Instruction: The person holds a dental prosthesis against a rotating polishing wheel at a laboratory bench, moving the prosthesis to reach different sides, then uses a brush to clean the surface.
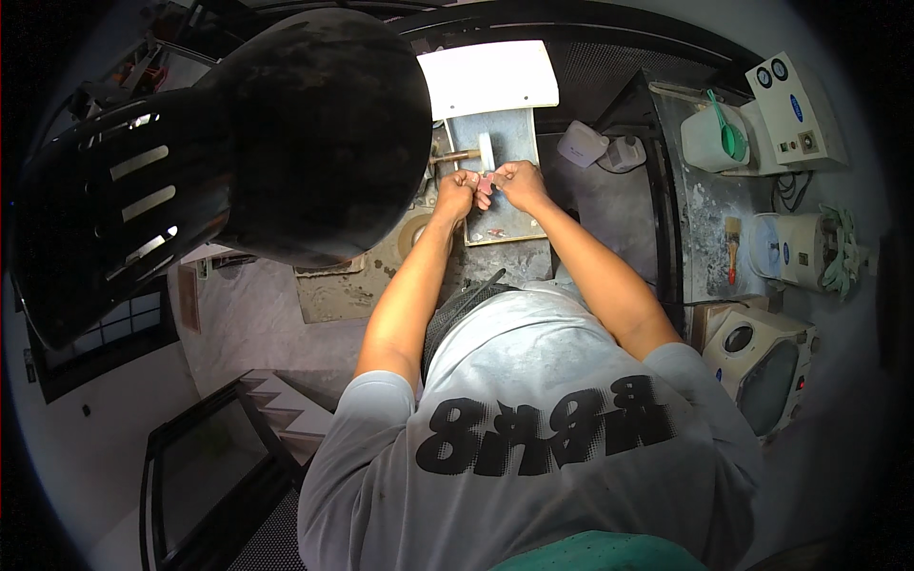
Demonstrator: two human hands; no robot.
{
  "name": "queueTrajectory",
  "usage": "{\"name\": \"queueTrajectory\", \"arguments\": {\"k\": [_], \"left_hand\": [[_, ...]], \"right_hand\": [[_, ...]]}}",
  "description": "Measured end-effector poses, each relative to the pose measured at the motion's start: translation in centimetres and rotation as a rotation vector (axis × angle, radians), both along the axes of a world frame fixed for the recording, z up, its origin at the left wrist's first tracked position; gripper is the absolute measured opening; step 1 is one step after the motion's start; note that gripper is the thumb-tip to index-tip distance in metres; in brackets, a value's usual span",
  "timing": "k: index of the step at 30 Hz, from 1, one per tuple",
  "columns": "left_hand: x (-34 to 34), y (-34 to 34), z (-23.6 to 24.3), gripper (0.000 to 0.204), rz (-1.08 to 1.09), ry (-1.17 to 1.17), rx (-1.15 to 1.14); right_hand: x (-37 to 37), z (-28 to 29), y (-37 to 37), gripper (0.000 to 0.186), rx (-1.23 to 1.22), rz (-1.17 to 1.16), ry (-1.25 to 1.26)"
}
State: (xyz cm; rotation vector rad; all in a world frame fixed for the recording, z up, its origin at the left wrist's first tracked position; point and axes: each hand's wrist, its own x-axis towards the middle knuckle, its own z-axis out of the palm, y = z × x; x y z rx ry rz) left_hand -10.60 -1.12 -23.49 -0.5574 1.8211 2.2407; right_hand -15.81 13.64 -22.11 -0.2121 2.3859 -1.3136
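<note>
Over a shallow tray point(517, 133), both my hands meet at a small pink piece with a curved edge point(486, 184), which resembles a denture plate; it is too small to be sure. The fingers of my left hand point(458, 194) pinch its left side. My right hand point(522, 186) grips its right side with bent fingers. Just beyond the fingers stands a white polishing wheel point(486, 152) on a brass-coloured shaft point(457, 156) that comes in from the left. I cannot tell whether the piece touches the wheel. Fingertips partly cover the piece.
A big black lamp shade point(324, 133) fills the upper left. A bright white panel point(490, 78) rises behind the tray. On the right bench point(703, 224) are a tub with a green scoop point(731, 141), a brush point(731, 249) and machines. White jugs point(583, 145) stand right of the tray.
</note>
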Motion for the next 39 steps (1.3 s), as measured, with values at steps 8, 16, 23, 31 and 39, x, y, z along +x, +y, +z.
{"name": "queueTrajectory", "arguments": {"k": [8,16,23,31,39], "left_hand": [[-0.1,0.3,0.1,0.022,-0.009,-0.038,0.068],[-0.3,0.7,-0.1,0.023,-0.009,-0.062,0.077],[-0.2,0.9,-0.1,0.023,0.037,-0.056,0.067],[0.5,0.6,-0.3,0.015,0.082,0.012,0.074],[0.6,1.5,-0.7,0.005,0.128,0.170,-0.054]], "right_hand": [[-0.2,-0.2,0.2,0.013,0.018,-0.032,-0.045],[-0.2,-0.3,0.5,0.014,0.010,-0.050,-0.022],[-0.5,-0.7,0.3,0.014,0.050,-0.030,-0.031],[-0.2,-0.4,-0.2,0.015,0.051,-0.004,0.016],[-0.3,-0.2,-0.1,0.018,-0.022,-0.031,-0.009]]}}
